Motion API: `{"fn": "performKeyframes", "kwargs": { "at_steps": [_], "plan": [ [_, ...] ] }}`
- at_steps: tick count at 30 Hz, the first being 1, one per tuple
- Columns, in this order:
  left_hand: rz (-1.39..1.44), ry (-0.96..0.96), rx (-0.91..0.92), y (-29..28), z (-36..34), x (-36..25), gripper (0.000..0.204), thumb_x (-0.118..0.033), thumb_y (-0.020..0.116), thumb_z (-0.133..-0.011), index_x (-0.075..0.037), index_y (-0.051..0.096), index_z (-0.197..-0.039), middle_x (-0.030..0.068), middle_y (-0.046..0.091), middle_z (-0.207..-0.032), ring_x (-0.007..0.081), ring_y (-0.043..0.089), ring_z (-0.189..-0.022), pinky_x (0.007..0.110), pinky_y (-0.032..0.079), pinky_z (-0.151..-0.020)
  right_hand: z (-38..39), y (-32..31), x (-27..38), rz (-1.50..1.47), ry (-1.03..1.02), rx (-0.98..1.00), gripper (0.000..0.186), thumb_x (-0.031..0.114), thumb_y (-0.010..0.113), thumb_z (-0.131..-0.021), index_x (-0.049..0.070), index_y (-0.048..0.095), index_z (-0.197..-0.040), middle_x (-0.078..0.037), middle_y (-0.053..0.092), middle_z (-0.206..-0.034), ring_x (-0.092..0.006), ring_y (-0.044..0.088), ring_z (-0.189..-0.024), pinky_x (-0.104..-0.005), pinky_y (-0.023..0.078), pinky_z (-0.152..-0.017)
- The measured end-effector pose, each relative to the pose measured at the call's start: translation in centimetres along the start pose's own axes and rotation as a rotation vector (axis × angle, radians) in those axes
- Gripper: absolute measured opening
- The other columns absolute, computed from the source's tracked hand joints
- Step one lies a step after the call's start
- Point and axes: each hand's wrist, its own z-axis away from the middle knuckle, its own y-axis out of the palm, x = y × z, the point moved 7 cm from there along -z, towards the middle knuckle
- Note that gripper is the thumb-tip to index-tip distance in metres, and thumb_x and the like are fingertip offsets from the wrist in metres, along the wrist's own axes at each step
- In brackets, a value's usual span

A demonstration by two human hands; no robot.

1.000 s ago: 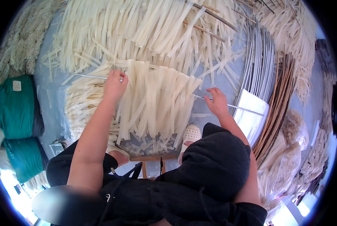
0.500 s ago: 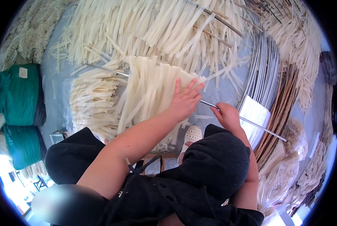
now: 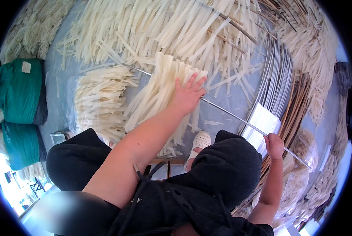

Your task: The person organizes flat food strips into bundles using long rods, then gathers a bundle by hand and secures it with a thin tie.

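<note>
The grey floor [image 3: 56, 106] lies below me. My left hand [image 3: 187, 95] spreads its fingers over the hanging strips [image 3: 154, 90], close to where the rod [image 3: 231, 115] comes out of them. My right hand [image 3: 275, 146] has its fingers curled around the rod, near its lower right end. The rod slants through the strips, which drape from it in front of my feet. A flat pile [image 3: 101, 98] lies just left; metal rods [image 3: 276, 74] and brown sticks [image 3: 297, 96] lie to the right.

Left hand [image 3: 187, 97] palm-down and splayed, right hand [image 3: 275, 146] curled closed, hands well apart
</note>
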Motion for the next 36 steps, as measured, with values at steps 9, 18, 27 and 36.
{"fn": "performKeyframes", "kwargs": {
  "at_steps": [9,18,27,36],
  "plan": [
    [-0.008,-0.007,0.045,0.8,1.1,1.6,0.017,-0.026,0.061,-0.088,-0.020,0.059,-0.103,0.0013,0.031,-0.151,0.0287,0.020,-0.145,0.072,0.023,-0.104,-8.1,2.9,12.7,-0.628,0.006,0.217,0.040,0.030,0.067,-0.085,0.010,0.061,-0.119,-0.015,0.066,-0.090,-0.0342,0.063,-0.083,-0.0425,0.051,-0.073],
    [-0.137,-0.030,0.022,-0.2,1.2,2.4,0.016,-0.023,0.063,-0.084,-0.022,0.062,-0.099,-0.0058,0.024,-0.156,0.0220,0.019,-0.146,0.071,0.026,-0.103,-12.2,2.8,15.7,-0.411,-0.175,0.083,0.019,0.027,0.052,-0.094,0.008,0.055,-0.092,-0.013,0.062,-0.081,-0.0365,0.061,-0.076,-0.0470,0.047,-0.064],
    [-0.086,-0.079,0.039,0.2,1.3,3.9,0.017,-0.025,0.061,-0.085,-0.024,0.063,-0.101,-0.0077,0.020,-0.158,0.0219,0.020,-0.146,0.070,0.028,-0.103,-1.3,-4.4,2.9,0.228,-0.201,-0.037,0.019,0.020,0.064,-0.085,0.011,0.059,-0.100,-0.004,0.049,-0.071,-0.0225,0.054,-0.065,-0.0382,0.044,-0.055],
    [-0.217,-0.289,0.225,4.2,1.5,8.9,0.033,-0.034,0.061,-0.087,-0.030,0.062,-0.120,-0.0038,0.017,-0.159,0.0283,0.016,-0.146,0.068,0.022,-0.108,13.1,-13.2,-12.0,0.504,0.264,-0.026,0.020,0.014,0.060,-0.087,0.011,0.061,-0.107,-0.007,0.058,-0.084,-0.0272,0.058,-0.082,-0.0416,0.048,-0.069]
  ]
}}
